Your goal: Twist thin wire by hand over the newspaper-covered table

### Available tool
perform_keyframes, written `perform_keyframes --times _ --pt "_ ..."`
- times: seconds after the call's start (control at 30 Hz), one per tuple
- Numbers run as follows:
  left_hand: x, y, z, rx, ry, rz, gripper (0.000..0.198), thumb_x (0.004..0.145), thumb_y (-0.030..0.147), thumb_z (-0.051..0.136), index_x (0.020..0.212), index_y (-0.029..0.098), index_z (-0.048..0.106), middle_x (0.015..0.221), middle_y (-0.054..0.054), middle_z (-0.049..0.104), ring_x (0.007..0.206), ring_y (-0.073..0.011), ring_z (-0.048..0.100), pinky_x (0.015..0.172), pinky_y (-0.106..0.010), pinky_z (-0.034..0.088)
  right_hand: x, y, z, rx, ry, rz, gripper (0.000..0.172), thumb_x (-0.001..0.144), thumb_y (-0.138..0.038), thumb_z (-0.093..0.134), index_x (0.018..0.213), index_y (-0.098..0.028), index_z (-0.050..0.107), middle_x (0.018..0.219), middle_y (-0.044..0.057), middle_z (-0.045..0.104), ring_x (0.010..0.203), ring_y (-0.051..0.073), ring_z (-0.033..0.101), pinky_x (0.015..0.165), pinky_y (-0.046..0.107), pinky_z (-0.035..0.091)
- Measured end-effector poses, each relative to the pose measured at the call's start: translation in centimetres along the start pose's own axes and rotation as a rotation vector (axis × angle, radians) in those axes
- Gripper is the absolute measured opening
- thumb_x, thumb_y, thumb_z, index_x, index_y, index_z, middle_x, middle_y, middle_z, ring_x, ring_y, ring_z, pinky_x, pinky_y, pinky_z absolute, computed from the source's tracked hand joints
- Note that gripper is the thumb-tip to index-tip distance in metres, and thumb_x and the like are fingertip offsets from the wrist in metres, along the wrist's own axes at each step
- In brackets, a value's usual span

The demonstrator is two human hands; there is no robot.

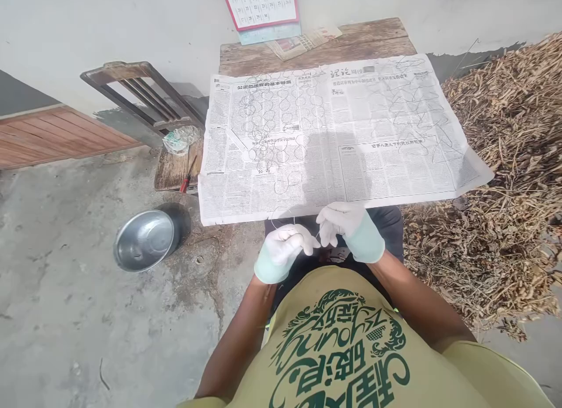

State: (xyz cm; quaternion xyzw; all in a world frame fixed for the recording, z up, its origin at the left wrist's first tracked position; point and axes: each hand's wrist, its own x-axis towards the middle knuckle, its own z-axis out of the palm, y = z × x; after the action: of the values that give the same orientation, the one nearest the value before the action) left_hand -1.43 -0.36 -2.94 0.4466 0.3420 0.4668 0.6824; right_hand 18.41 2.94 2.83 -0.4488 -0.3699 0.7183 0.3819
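In white gloves with pale green cuffs, both hands are at the near edge of the newspaper, close together over my lap. My left hand [283, 251] pinches a thin wire [273, 216], which curves up in a loop above the fingers. My right hand [345, 225] has its fingers closed on the same wire, and a short stretch shows between the hands. Many thin wire rings and bent wire pieces [283, 184] lie on the spread newspaper [320, 191], rounder at left and more tangled at right.
The newspaper covers a wooden table [373, 36] against the wall, below a calendar [263, 7]. On the left, a wooden chair [164, 168] bears a plastic bag [181, 140] and a red-handled screwdriver [186, 181]. A metal basin [144, 241] stands on the floor; dry plant stalks [492, 220] lie at right.
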Motion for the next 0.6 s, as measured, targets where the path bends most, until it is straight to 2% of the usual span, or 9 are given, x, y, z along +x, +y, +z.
perform_keyframes --times 0.1,0.33,0.43,0.6 --pt "-0.1 0.0 -0.1 0.015 -0.031 0.000 0.041 0.096 0.046 0.074 0.070 0.016 0.079 0.074 -0.011 0.073 0.078 -0.0240 0.069 0.085 -0.040 0.055 -0.2 -0.3 0.1 -0.039 -0.003 -0.006 0.017 0.088 -0.028 0.065 0.079 -0.016 0.073 0.059 0.004 0.073 0.048 0.014 0.065 0.042 0.022 0.046" --pt "-0.8 0.1 0.4 0.057 -0.031 -0.054 0.037 0.095 0.049 0.076 0.079 0.015 0.081 0.076 -0.010 0.075 0.075 -0.0221 0.068 0.077 -0.035 0.054 -0.2 -0.5 0.3 -0.073 -0.014 0.020 0.014 0.089 -0.026 0.063 0.081 -0.017 0.071 0.059 0.003 0.073 0.048 0.015 0.068 0.043 0.022 0.050" --pt "-1.0 -0.1 0.7 0.023 -0.023 -0.079 0.034 0.093 0.048 0.078 0.085 0.015 0.082 0.080 -0.010 0.077 0.076 -0.0223 0.069 0.076 -0.035 0.055 0.1 -0.8 0.4 -0.067 -0.005 0.046 0.014 0.088 -0.027 0.067 0.078 -0.017 0.070 0.056 0.003 0.072 0.046 0.015 0.066 0.041 0.023 0.049" --pt "-1.0 -0.7 1.0 -0.081 0.030 -0.028 0.031 0.094 0.044 0.079 0.082 0.015 0.082 0.076 -0.009 0.075 0.073 -0.0194 0.068 0.080 -0.035 0.057 0.3 -1.5 0.5 -0.163 -0.013 0.061 0.016 0.092 -0.025 0.068 0.078 -0.019 0.072 0.061 0.005 0.073 0.049 0.014 0.064 0.043 0.024 0.050"
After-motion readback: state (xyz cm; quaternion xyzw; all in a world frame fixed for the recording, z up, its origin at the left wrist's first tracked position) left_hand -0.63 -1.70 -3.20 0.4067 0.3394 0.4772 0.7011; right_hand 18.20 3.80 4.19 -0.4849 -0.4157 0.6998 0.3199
